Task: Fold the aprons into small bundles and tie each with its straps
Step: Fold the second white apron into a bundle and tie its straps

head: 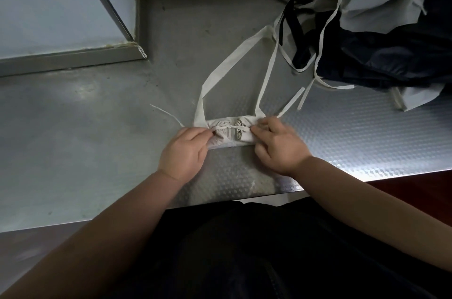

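2 pinching grips: left hand (186, 151) and right hand (276, 147) each hold a strap (241, 128), the apron bundle (232, 138) lying crosswise between their fingertips (255, 130).

Two hands (182, 151) (276, 149); one apron bundle (230, 133); one apron heap (381, 49).

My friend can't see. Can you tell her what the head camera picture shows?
The left hand and the right hand pinch thin cream straps across a small rolled cream cloth apron bundle on a dimpled steel counter. Its wide cream neck loop lies stretched away from the person. A heap of loose grey and dark navy aprons sits at the far right.
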`<control>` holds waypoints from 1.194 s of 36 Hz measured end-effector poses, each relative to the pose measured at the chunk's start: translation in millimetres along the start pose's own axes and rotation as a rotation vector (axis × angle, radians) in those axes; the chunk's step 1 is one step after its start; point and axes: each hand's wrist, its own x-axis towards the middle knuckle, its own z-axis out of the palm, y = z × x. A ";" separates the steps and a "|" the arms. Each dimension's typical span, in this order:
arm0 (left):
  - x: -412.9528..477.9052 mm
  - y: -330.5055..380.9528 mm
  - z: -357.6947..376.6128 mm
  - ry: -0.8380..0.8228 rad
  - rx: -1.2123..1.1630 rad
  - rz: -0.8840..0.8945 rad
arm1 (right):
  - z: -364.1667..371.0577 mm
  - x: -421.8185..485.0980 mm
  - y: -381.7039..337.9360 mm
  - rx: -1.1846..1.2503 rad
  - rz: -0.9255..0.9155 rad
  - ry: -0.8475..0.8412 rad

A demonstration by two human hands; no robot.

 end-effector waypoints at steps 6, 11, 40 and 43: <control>-9.9 -7.4 -0.6 -0.251 0.057 -0.054 | -1.4 -0.6 -2.0 -0.126 0.083 -0.023; 5.9 -4.4 -5.6 -0.224 0.007 -0.136 | -7.7 9.1 -2.6 -0.094 0.081 -0.021; 73.3 27.3 -26.5 -0.009 -0.353 -0.876 | -51.3 43.0 -24.5 0.651 0.352 0.068; 76.2 31.7 -26.9 -0.055 -0.225 -0.888 | -55.2 44.8 -35.4 0.605 0.319 0.042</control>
